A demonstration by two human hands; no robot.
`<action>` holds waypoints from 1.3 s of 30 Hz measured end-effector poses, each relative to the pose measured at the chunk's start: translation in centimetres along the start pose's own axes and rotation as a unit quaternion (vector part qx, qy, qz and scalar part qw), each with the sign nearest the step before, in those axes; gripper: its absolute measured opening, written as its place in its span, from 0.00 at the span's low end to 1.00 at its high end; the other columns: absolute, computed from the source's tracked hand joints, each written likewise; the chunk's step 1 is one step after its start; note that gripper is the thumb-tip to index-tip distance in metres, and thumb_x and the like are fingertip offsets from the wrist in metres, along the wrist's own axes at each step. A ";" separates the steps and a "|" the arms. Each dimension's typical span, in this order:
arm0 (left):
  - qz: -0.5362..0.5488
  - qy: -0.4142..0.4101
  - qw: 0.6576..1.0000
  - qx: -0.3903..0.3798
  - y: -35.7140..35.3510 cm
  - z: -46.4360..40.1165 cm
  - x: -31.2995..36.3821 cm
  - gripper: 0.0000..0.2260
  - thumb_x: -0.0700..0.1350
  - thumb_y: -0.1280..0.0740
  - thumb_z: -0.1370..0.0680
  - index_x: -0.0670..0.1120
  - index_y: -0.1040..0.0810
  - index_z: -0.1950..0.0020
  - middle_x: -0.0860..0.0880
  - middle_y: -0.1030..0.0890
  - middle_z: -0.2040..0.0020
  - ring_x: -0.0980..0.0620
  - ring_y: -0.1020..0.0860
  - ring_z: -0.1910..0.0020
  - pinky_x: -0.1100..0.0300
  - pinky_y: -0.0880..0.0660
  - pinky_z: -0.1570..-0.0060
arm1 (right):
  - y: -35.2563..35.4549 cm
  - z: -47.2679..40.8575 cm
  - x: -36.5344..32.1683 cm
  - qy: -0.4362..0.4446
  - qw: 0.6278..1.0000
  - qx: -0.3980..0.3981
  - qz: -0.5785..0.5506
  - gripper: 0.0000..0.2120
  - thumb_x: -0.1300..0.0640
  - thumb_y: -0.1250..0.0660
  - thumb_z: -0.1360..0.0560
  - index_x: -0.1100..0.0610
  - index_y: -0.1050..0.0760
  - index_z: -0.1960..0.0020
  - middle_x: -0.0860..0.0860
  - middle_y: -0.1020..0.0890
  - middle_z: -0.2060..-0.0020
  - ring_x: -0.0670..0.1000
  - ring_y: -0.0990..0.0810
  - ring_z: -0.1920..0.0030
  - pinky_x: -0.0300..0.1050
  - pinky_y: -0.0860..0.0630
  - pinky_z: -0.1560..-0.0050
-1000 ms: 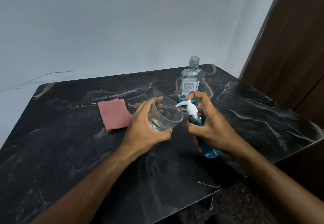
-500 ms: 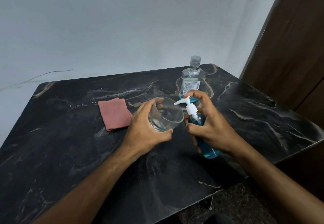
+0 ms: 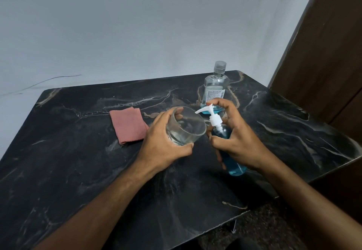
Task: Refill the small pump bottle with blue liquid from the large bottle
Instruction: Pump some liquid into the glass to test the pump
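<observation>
My right hand (image 3: 238,138) grips the small pump bottle (image 3: 233,164), which holds blue liquid and is tilted with its white pump head (image 3: 212,116) pointing left; a finger rests on top of the pump. My left hand (image 3: 163,146) holds a clear glass tumbler (image 3: 186,126) tilted toward the pump nozzle, its rim just under the spout. The large clear bottle (image 3: 215,89) stands upright behind my right hand, cap on, with a little blue liquid at its bottom.
A folded pink cloth (image 3: 128,125) lies on the black marble table (image 3: 78,161) left of the glass. A grey wall is behind and a dark wooden door (image 3: 329,53) at the right. The table's front edge runs diagonally at lower right.
The pump head has risen slightly under my right finger. Both hands hold the glass and bottle in nearly the same place.
</observation>
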State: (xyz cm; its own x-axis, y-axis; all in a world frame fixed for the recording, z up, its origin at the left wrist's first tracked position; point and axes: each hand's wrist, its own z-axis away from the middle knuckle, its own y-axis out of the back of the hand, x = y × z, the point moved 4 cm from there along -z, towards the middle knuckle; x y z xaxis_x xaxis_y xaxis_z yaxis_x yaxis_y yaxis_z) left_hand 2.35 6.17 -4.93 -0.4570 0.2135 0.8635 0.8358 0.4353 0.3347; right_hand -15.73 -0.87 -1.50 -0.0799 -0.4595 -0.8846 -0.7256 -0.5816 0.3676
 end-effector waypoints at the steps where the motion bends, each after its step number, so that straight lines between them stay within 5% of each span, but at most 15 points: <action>1: 0.000 0.000 1.000 0.000 0.0 0.0 0.0 0.41 0.46 0.22 0.40 0.52 0.27 0.27 0.57 0.21 0.37 0.59 0.21 0.36 0.55 0.22 0.36 | 0.0 0.0 0.0 0.002 1.000 0.001 0.005 0.36 0.75 0.34 0.31 0.45 0.36 0.31 0.45 0.19 0.59 0.44 0.21 0.69 0.45 0.20 0.71; 6: 0.000 -0.001 1.000 0.006 0.0 0.0 0.0 0.40 0.45 0.22 0.40 0.51 0.27 0.28 0.57 0.21 0.38 0.58 0.21 0.36 0.55 0.22 0.35 | 0.0 0.0 0.4 -0.024 1.000 -0.011 -0.001 0.34 0.74 0.34 0.30 0.47 0.37 0.32 0.54 0.20 0.59 0.55 0.22 0.72 0.55 0.20 0.73; 11: -0.001 0.000 1.000 0.009 0.2 -0.1 0.0 0.40 0.45 0.22 0.40 0.51 0.27 0.28 0.56 0.21 0.38 0.57 0.21 0.36 0.54 0.22 0.35 | -0.2 0.2 0.3 -0.020 1.000 0.004 -0.002 0.37 0.72 0.33 0.30 0.43 0.36 0.30 0.50 0.18 0.59 0.59 0.21 0.71 0.62 0.20 0.73; 20: 0.002 -0.003 1.000 0.024 0.2 0.1 0.0 0.40 0.48 0.22 0.40 0.53 0.27 0.28 0.57 0.21 0.37 0.58 0.21 0.36 0.54 0.22 0.35 | -0.5 0.1 0.2 -0.019 1.000 0.023 0.000 0.33 0.72 0.33 0.29 0.44 0.36 0.33 0.59 0.19 0.57 0.59 0.22 0.75 0.53 0.21 0.75; 32: 0.023 0.007 0.999 0.027 0.2 0.0 -0.4 0.41 0.45 0.21 0.40 0.51 0.28 0.27 0.54 0.21 0.36 0.57 0.22 0.34 0.52 0.23 0.34 | -0.6 0.5 0.6 -0.011 0.999 0.032 -0.027 0.38 0.71 0.32 0.29 0.42 0.38 0.27 0.53 0.19 0.58 0.54 0.20 0.72 0.47 0.22 0.74; 39: 0.028 0.019 0.998 0.054 0.4 -0.3 -1.1 0.41 0.47 0.17 0.39 0.52 0.27 0.28 0.54 0.19 0.37 0.56 0.19 0.37 0.52 0.21 0.36 | -0.4 1.1 0.3 -0.009 0.994 0.057 -0.088 0.40 0.66 0.30 0.29 0.38 0.40 0.26 0.57 0.19 0.59 0.63 0.21 0.72 0.57 0.20 0.72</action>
State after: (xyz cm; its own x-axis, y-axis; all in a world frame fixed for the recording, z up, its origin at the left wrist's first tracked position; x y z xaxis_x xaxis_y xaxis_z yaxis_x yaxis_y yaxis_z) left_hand 3.26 5.80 -5.65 -0.3969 0.2075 0.8941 0.8212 0.5155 0.2449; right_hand -16.21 0.01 -2.22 0.0446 -0.3445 -0.9377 -0.8018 -0.5723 0.1721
